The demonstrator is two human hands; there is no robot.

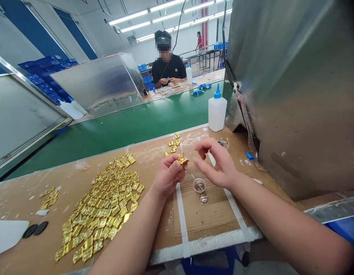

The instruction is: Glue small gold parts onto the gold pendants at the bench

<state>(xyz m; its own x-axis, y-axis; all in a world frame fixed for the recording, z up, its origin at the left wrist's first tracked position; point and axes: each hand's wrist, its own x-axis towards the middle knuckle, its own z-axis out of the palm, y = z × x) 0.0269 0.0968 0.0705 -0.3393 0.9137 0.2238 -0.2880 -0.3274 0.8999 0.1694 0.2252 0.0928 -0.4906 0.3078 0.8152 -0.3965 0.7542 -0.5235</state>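
Hovering over surface, L hand has grip clamped on gold pc, R hand just beside w/ grip apart, cup on surface btwn & below them, gold pile to L.

A brown workbench bears gold pieces; taped cardboard; a white bottle.

Green conveyor belt across the room | black-clad co-worker facing us beyond it | person in red far back | blue crates stacked left | fluorescent tubes overhead
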